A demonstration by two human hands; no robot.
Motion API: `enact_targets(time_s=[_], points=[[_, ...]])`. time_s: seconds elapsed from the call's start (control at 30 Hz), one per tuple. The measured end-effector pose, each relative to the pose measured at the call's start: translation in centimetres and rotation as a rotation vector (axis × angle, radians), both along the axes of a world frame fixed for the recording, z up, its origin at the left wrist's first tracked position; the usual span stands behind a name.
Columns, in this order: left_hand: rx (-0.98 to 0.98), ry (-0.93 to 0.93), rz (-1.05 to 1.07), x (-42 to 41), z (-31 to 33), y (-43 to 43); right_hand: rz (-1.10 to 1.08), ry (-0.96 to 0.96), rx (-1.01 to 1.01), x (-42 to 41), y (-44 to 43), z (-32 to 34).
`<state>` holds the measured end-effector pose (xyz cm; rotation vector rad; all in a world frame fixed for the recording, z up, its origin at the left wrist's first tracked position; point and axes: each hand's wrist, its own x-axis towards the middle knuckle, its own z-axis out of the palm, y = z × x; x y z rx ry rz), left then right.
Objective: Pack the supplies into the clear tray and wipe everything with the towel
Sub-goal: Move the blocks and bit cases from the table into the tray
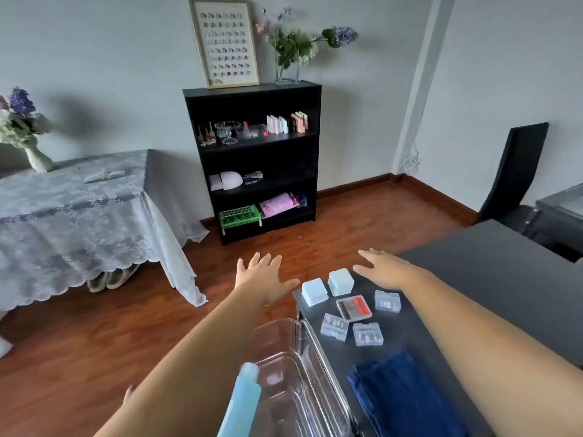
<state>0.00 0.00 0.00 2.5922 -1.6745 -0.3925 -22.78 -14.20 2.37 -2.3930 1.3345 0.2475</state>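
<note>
Lying nearest: blue towel (407, 395) on dark table (492, 279), clear tray (299, 380) at its left edge w/ blue bottle (243, 402) | six small boxes (353, 309) beyond | left hand (265, 277) & right hand (383, 269) spread flat, holding nothing | black shelf (255, 159) far; no legible text

Clear tray (303, 383) and blue towel (407, 398) cut off by bottom edge.
</note>
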Motion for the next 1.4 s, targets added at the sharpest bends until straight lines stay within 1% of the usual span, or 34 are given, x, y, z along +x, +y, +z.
enact_targets(time_s=[0.1, 0.27, 0.43, 0.57, 0.73, 0.8, 0.9, 1.0, 1.1, 1.27, 1.4], points=[[0.061, 0.001, -0.006, -0.8, -2.3, -2.3, 0.019, 0.009, 0.053, 0.5, -2.6, -1.9], [0.086, 0.103, 0.054, -2.0, -5.8, -5.9, 0.013, -0.053, 0.167, 2.0, -6.4, -5.8], [0.146, 0.231, 0.122, -2.6, -8.0, -8.1, 0.058, -0.156, 0.262, 3.5, -9.6, -9.2], [0.151, 0.374, 0.197, -2.1, -9.3, -8.7, 0.121, -0.112, 0.32, 4.5, -10.7, -11.3], [0.137, 0.453, 0.222, -1.5, -10.2, -9.0, 0.143, -0.04, 0.291, 5.0, -11.8, -12.7], [0.166, 0.491, 0.2, -1.1, -10.3, -9.3, 0.152, -0.035, 0.306, 5.2, -12.2, -12.9], [0.235, 0.499, 0.165, -0.4, -10.3, -10.3, 0.12, -0.081, 0.344, 5.6, -13.1, -12.8], [0.267, 0.519, 0.151, 0.6, -10.5, -11.4, 0.077, -0.17, 0.383, 6.3, -14.1, -13.2], [0.206, 0.562, 0.179, 1.0, -10.8, -11.7, 0.039, -0.262, 0.429, 6.7, -14.4, -13.4], [-0.035, 0.651, 0.301, 1.1, -11.0, -10.9, -0.036, -0.397, 0.474, 6.3, -14.3, -12.5], [-0.155, 0.637, 0.305, 1.3, -9.4, -9.4, -0.052, -0.465, 0.45, 6.2, -13.3, -9.9]])
